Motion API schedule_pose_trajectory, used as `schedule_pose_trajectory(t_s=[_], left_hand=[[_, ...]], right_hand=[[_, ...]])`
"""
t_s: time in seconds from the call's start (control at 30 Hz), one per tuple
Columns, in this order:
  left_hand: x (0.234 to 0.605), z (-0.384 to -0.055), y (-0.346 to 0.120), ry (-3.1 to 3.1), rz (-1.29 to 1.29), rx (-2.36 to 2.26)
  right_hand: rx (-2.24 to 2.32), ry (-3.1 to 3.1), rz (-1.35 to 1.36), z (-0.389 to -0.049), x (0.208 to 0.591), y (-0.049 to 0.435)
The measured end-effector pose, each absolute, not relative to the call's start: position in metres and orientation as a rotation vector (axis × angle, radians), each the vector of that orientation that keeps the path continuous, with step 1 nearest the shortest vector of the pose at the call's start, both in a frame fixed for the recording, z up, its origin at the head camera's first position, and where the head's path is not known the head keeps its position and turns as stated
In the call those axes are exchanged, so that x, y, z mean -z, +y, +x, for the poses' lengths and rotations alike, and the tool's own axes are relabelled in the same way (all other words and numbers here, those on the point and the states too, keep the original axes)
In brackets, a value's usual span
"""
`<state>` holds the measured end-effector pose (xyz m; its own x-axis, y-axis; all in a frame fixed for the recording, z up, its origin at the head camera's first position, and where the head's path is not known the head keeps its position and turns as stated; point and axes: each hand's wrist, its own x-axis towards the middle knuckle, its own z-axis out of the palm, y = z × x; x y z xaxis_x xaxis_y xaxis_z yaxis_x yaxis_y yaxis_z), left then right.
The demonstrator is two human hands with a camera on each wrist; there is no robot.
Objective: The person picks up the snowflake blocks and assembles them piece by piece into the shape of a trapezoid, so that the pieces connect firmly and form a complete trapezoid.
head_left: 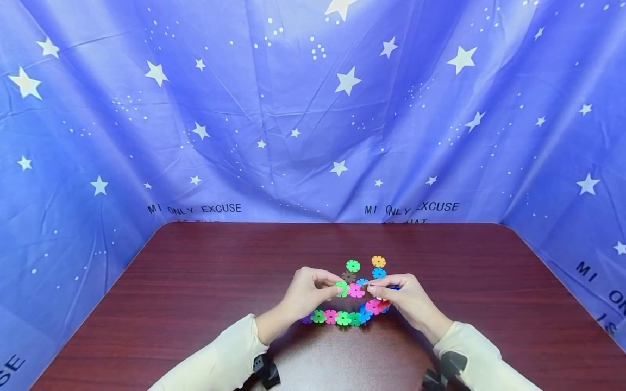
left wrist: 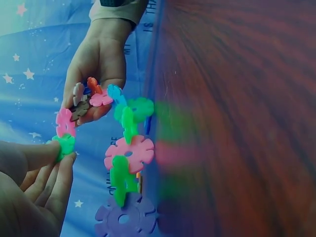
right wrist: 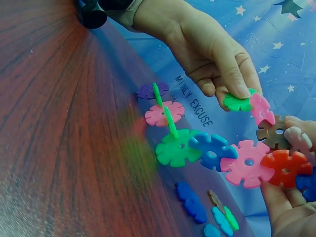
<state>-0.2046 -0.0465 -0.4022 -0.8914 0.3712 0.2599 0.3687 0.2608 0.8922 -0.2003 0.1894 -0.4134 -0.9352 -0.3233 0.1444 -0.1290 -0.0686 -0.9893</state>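
Observation:
Slotted, flower-shaped plastic building discs are joined in a curved chain. In the head view, my left hand [head_left: 304, 293] pinches a green disc [head_left: 342, 289], and a pink disc [head_left: 356, 290] adjoins it. My right hand [head_left: 409, 300] pinches a brown disc [right wrist: 272, 132] beside that pink one, its fingers partly hidden behind the chain. From there the chain bends past a pale pink disc [right wrist: 298, 140], a red disc [right wrist: 286, 169], a larger pink disc [right wrist: 248, 163] and a blue disc [right wrist: 213, 150]. Its other end, a purple disc [left wrist: 125, 219], hangs low over the table.
Loose discs lie on the dark red wooden table [head_left: 195, 282] beyond the hands, including a green one [head_left: 353, 265], a yellow one [head_left: 379, 262] and a blue one [head_left: 379, 273]. A blue star-patterned cloth [head_left: 293, 108] hangs around the table's back and sides.

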Motion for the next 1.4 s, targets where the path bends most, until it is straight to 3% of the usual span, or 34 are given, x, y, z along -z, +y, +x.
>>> schedule_pose_trajectory(t_s=[0.63, 1.2, 1.4], left_hand=[[0.398, -0.199, -0.039, 2.537, 0.652, -1.762], [0.397, -0.195, -0.031, 2.316, 0.459, -1.934], [0.387, -0.189, -0.03, 2.286, 0.53, -1.89]], right_hand=[[2.203, 2.039, -0.561, -0.2, 0.414, 0.188], [1.617, 2.226, -0.8, -0.21, 0.396, 0.196], [1.518, 2.304, -0.844, -0.209, 0.395, 0.201]])
